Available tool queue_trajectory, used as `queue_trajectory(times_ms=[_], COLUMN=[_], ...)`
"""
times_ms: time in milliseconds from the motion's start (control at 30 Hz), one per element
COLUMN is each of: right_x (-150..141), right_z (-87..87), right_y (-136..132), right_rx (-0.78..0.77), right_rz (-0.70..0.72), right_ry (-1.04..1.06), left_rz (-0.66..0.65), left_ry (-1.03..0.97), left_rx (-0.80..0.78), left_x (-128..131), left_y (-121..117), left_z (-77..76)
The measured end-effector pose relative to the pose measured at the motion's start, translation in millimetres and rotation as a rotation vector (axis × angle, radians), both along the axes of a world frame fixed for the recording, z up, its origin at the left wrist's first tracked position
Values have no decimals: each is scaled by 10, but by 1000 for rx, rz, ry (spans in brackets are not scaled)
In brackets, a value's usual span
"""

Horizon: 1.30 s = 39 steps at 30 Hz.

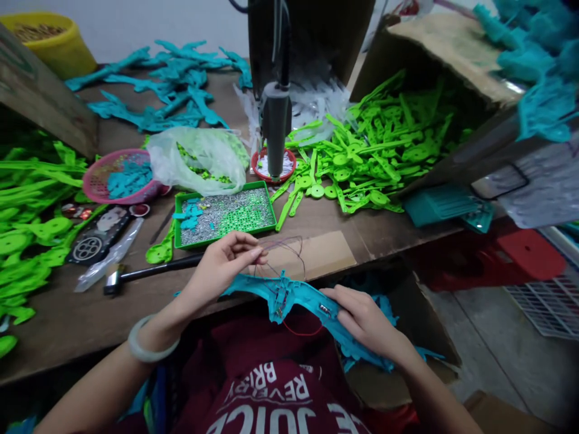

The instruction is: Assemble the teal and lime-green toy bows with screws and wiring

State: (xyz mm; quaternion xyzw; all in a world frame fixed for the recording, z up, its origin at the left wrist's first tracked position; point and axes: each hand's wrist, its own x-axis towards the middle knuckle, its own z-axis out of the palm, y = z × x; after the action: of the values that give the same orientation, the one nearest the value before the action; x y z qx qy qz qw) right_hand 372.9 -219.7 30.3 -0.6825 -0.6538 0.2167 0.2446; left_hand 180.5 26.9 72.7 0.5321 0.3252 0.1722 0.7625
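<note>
A long, curved turquoise plastic part (301, 290), shaped like a toy bow, lies across my lap at the table edge. My right hand (362, 314) grips its right limb, next to a small metal spring (324, 309) seated in it. Over the left limb, my left hand (233, 258) is closed in a pinch on a thin dark cord (302, 258), which loops out above the part's middle. A thin red cord (302, 333) hangs below the part. Small fittings sit in its centre, too small to make out.
Ahead stand a green tray (217, 240) of small metal pieces and an upright electric screwdriver (275, 126). Cardboard (330, 253) lies at the front edge, a hammer (154, 268) to the left. Bright green parts (362, 157) pile up right, turquoise ones (176, 90) behind.
</note>
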Motion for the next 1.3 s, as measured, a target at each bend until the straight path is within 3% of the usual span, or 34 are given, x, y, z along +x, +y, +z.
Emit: queue_trajectory(times_ms=[167,233,367,500,600,767,867,933,1067,1200,1300], right_x=[33,46,76,120,197,363,432,475,605,745,706], right_z=[-22,-35,-59,-74,-68,-52,-68,-84,-112,-80,20], right_y=[173,231,314,408,496,583,602,622,707,815,913], right_rx=[-21,-24,11,31,42,-56,-111,-136,-151,-202,-101], right_rz=[-7,-29,-46,-60,-54,62,132,147,83,70,-1], right_ry=[136,184,224,241,223,215,243,251,219,42,-76], left_rz=[21,-28,-130,-157,-91,10,158,293,437,411,455], left_ry=[37,112,322,415,324,-80,-270,-391,-463,-284,-209], left_rx=[-60,145,791,972,832,-75,-380,-364,-94,109,157], left_x=[-37,-89,-218,-163,-11,28,-190,-392,-757,-984,-1033], left_y=[19,2,-2,7,9,94,249,376,546,497,329], left_z=[-30,-73,-232,-340,-311,-83,136,282,421,319,185])
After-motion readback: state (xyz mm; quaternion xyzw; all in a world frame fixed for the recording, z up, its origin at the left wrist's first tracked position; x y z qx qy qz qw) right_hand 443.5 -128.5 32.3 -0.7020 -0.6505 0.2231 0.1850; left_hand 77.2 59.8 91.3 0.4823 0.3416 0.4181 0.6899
